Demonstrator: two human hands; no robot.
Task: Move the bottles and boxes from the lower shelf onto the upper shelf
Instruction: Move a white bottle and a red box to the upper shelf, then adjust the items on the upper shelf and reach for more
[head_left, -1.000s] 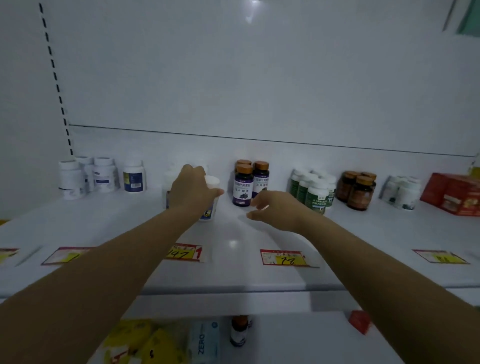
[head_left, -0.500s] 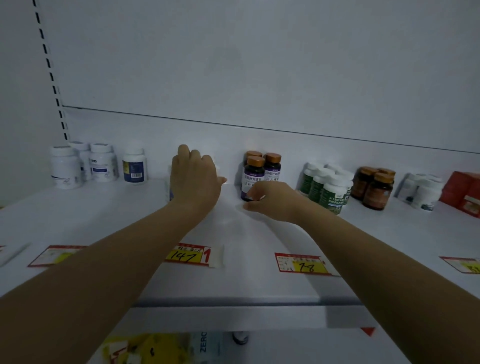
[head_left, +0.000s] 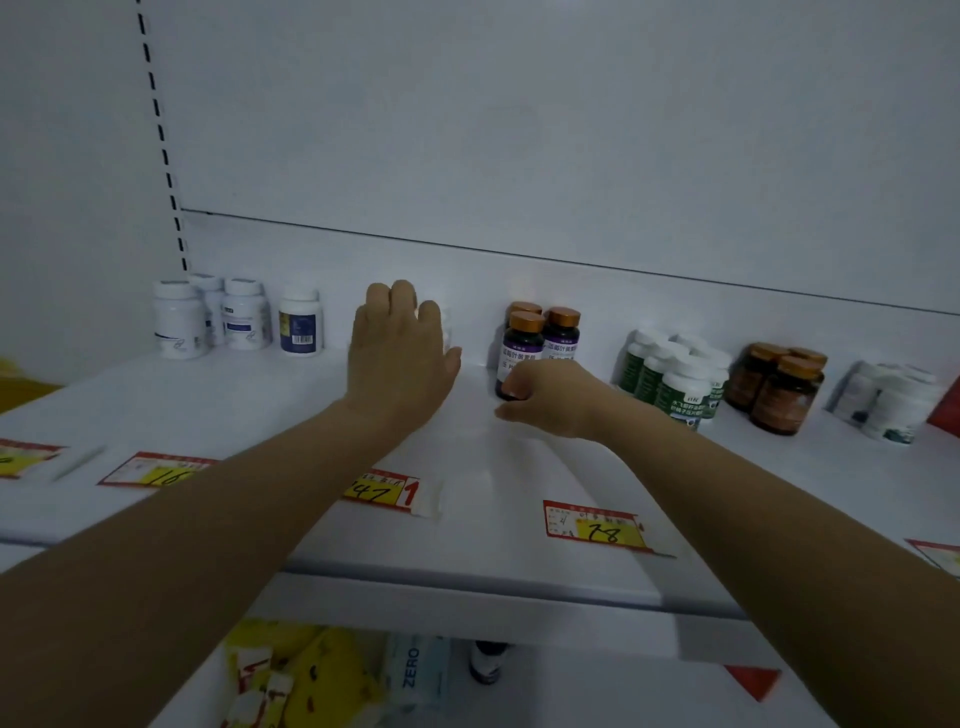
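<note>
My left hand (head_left: 400, 353) reaches to the back of the upper shelf (head_left: 467, 525) and covers a white bottle (head_left: 440, 319), fingers over its top and thumb spread to the right. Only the bottle's right edge shows. My right hand (head_left: 550, 400) lies on the shelf with its fingers curled, fingertips touching the base of the front purple-label bottle (head_left: 519, 348), which has a gold cap. On the lower shelf, under the upper shelf's edge, I see a dark bottle (head_left: 485, 662), a pale "ZERO" box (head_left: 415, 670) and yellow packs (head_left: 296, 675).
Along the back of the upper shelf stand white bottles (head_left: 208, 317), a blue-label bottle (head_left: 301, 327), green-label bottles (head_left: 675, 379), amber bottles (head_left: 779, 384) and more white bottles (head_left: 888, 400). Price tags (head_left: 597, 527) line the front edge. A red corner (head_left: 753, 680) shows on the lower shelf.
My left hand has pushed the white bottle back toward the shelf wall. My right hand has slid forward until it touches the purple-label bottle. The view has tilted up.
</note>
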